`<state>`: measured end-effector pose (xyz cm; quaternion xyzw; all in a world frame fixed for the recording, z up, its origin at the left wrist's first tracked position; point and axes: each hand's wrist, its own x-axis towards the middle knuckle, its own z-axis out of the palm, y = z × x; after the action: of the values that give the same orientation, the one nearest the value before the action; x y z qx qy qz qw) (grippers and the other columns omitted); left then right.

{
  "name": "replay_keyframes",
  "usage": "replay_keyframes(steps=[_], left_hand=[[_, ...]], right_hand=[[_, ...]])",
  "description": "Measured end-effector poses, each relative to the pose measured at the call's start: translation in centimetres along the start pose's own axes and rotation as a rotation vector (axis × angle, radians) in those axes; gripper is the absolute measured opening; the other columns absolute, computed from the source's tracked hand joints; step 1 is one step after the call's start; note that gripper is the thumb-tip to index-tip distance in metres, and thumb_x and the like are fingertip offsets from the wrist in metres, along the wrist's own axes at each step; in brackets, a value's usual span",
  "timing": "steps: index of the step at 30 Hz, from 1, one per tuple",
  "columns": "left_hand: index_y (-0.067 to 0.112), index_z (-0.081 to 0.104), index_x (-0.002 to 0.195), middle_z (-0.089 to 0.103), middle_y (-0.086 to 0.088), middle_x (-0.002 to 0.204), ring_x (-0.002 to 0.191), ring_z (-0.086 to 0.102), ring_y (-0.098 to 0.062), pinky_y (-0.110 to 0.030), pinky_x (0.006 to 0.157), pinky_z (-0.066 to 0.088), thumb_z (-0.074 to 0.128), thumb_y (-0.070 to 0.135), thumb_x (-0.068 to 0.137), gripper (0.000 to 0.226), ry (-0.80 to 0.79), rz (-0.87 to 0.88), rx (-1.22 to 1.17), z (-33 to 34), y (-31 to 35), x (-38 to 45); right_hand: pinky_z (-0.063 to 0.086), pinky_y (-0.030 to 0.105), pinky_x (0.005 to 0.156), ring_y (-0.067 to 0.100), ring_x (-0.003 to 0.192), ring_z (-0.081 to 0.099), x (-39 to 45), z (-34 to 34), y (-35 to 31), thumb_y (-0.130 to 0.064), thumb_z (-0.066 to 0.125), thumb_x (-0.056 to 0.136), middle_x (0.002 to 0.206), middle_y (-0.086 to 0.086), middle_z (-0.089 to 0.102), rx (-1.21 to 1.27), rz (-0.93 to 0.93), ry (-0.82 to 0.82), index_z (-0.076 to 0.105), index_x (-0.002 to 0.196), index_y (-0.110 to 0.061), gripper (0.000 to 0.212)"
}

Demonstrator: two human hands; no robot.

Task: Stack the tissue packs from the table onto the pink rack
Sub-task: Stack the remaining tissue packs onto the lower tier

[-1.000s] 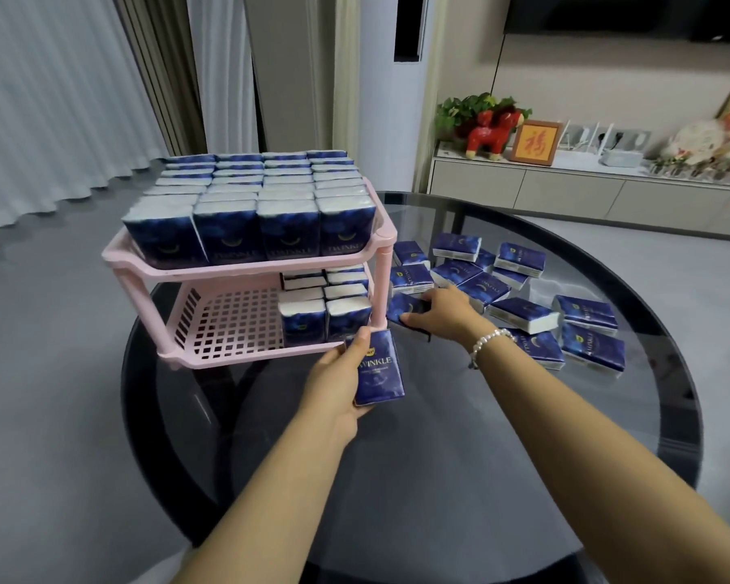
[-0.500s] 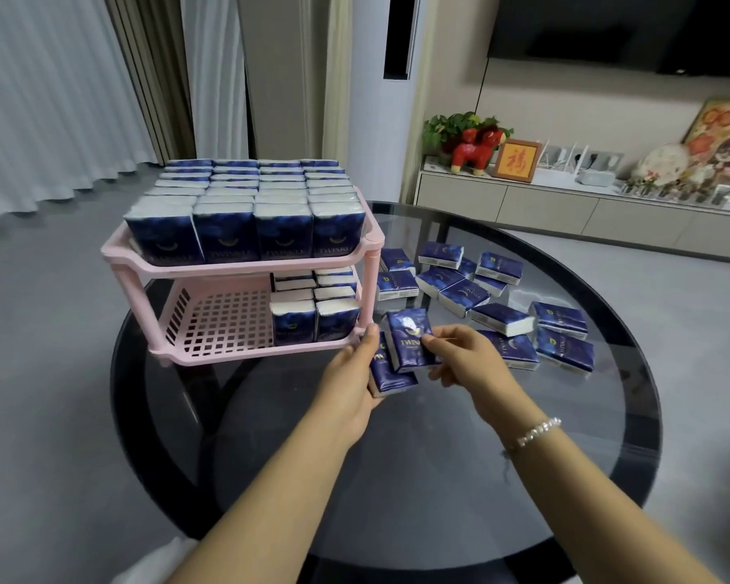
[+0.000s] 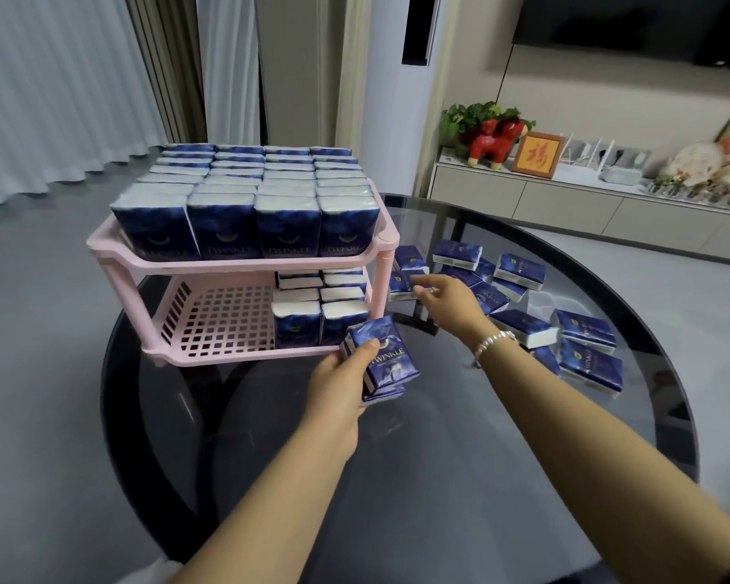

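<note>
i see my left hand [image 3: 338,383] low over the middle of the table [image 3: 439,478], just in front of the rack [image 3: 245,263]. it grips two packs [image 3: 386,358] held together, thumb laid across the blue face of the upper one, fingers wrapped underneath; the stack is tilted and clear of the glass, near the rack's front right leg.

my right hand [image 3: 447,295] reaches out to the right of the rack, fingers loosely spread and only a little bent. its fingertips [image 3: 418,284] touch a pack [image 3: 403,284] lying flat beside the rack's right side; i cannot tell whether they have closed on it. a bracelet [image 3: 494,341] sits on that wrist.

the rack stands at the table's left edge. its top shelf is full of upright packs in rows. the lower shelf has packs only in its right part, the left part showing bare pink grid.

loose packs [image 3: 523,297] lie scattered flat over the right half of the table, some overlapping, out to the right edge.
</note>
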<state>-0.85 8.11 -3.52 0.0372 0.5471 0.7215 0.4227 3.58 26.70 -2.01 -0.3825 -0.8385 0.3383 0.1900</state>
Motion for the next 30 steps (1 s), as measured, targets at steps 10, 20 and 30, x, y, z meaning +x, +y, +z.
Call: replay_keyframes(steps=[10, 20, 30], left_hand=[[0.013, 0.069, 0.102, 0.074, -0.006, 0.092, 0.084, 0.069, -0.023, -0.042, 0.091, 0.051, 0.067, 0.022, 0.086, 0.018, -0.014, -0.007, 0.048, -0.6, 0.0, 0.4], [0.013, 0.068, 0.102, 0.074, -0.006, 0.093, 0.083, 0.069, -0.022, -0.041, 0.09, 0.051, 0.065, 0.019, 0.087, 0.016, -0.042, 0.022, 0.082, -0.8, 0.2, -0.5], [0.015, 0.066, 0.102, 0.073, -0.007, 0.101, 0.095, 0.068, -0.024, -0.043, 0.093, 0.052, 0.065, 0.021, 0.088, 0.016, -0.058, 0.089, 0.163, 0.0, -0.3, -1.3]], right_hand=[[0.039, 0.037, 0.102, 0.028, 0.12, 0.049, 5.2, 1.5, -0.4, -0.026, 0.056, 0.092, 0.137, 0.01, 0.044, -0.387, -0.065, -0.087, 0.051, 0.133, -0.016, 0.042], [0.048, 0.033, 0.084, 0.021, 0.09, 0.054, 1.8, -1.6, -2.8, -0.041, 0.068, 0.081, 0.11, 0.012, 0.062, -0.548, 0.069, -0.311, 0.06, 0.112, -0.004, 0.049], [0.037, 0.021, 0.053, 0.008, 0.063, 0.046, -7.3, -4.0, -0.5, -0.036, 0.067, 0.085, 0.092, 0.002, 0.056, 0.218, 0.314, 0.033, 0.056, 0.111, -0.014, 0.036]])
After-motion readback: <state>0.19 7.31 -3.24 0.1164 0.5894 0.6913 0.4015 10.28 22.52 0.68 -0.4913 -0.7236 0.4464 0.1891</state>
